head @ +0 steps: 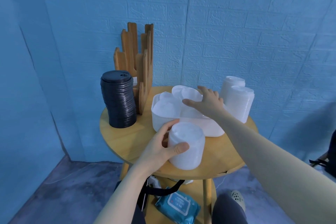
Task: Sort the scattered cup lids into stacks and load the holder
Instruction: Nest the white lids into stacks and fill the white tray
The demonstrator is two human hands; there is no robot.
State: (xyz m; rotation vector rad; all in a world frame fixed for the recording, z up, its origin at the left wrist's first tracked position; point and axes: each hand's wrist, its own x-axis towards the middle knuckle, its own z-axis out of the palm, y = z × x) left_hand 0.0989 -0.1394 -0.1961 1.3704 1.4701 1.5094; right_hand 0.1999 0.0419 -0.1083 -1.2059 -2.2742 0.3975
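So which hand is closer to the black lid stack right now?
Left. The left hand grips a white lid stack at the table's front, right of the black lid stack. The right hand reaches into the white bin, farther right.

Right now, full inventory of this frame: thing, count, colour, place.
black lid stack: 1, black, table's left edge
wooden holder: 1, brown, back left, behind the black stack
white bin: 1, white, table centre, loose white lids inside
white lid stacks: 2, white, right of the bin
near lid stack: 1, white, table front
round table: 1, light wood, under everything
wipes pack: 1, teal, lower shelf
left hand: grips the near lid stack
right hand: fingers spread, reaching over the bin's lids
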